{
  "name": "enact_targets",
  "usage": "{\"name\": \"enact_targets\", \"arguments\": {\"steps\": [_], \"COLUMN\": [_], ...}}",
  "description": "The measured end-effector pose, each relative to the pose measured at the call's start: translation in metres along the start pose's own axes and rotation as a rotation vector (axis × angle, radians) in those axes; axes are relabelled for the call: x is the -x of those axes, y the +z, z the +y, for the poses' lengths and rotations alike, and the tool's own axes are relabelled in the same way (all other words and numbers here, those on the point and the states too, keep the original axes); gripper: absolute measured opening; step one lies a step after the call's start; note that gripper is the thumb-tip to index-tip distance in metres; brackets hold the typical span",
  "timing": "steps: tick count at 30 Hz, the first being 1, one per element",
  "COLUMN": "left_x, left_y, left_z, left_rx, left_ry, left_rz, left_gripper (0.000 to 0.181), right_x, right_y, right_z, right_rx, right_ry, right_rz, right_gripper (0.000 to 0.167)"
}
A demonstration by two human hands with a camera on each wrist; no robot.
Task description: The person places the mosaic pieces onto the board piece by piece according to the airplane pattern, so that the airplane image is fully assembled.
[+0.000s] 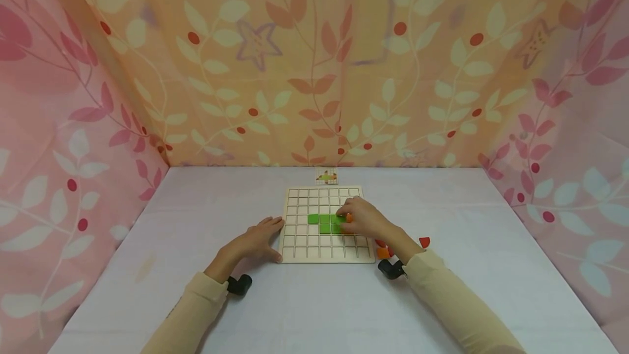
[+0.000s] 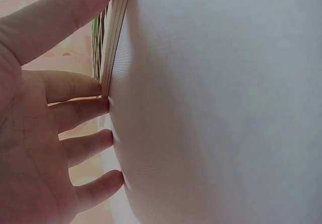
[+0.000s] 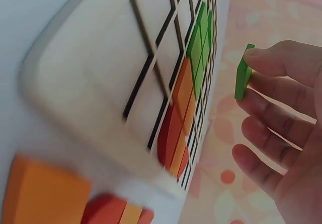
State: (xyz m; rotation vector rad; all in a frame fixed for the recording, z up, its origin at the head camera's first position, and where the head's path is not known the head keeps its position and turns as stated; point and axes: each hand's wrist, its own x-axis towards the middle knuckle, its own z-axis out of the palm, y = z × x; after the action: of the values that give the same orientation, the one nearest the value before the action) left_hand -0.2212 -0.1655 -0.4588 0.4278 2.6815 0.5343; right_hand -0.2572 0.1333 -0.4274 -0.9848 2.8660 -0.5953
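Note:
A pale wooden grid board [image 1: 300, 255] lies flat, with green square tiles [image 1: 325, 229] in its middle cells. My left hand [image 1: 257, 240] rests at the board's left edge; in the left wrist view the thumb and fingertips [image 2: 103, 186] are spread, and the index finger touches the rim. The right hand [image 1: 365, 220] is over the board's right half. Between its thumb and fingers it pinches a green tile [image 3: 244, 75], held above the board in the right wrist view. Orange tiles [image 3: 182, 85] and red rounded tiles [image 3: 165, 138] sit on the board beside the green ones.
Loose orange [image 1: 383, 253] and red pieces lie off the board's right side, partly behind the right forearm; one red piece [image 1: 425, 242] is farther right. A small pattern card [image 1: 326, 176] lies beyond the board's far edge. Floral cloth [image 1: 314, 70] hangs around the white table.

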Motion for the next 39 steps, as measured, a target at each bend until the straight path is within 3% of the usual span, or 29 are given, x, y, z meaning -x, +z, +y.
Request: {"name": "enact_targets", "arguments": {"steps": [14, 39], "left_x": [0.000, 0.004], "left_y": [0.000, -0.005], "left_z": [0.000, 0.004], "left_rx": [-0.004, 0.003], "left_ry": [0.005, 0.010], "left_rz": [0.003, -0.004], "left_gripper": [0.095, 0.094], "right_x": [-0.028, -0.049], "right_y": [0.019, 0.041], "right_z": [-0.024, -0.044], "right_rx": [0.065, 0.177], "right_ry": [-0.088, -0.049], "right_rz": [-0.023, -0.112], "right_gripper": [0.022, 0.017]}}
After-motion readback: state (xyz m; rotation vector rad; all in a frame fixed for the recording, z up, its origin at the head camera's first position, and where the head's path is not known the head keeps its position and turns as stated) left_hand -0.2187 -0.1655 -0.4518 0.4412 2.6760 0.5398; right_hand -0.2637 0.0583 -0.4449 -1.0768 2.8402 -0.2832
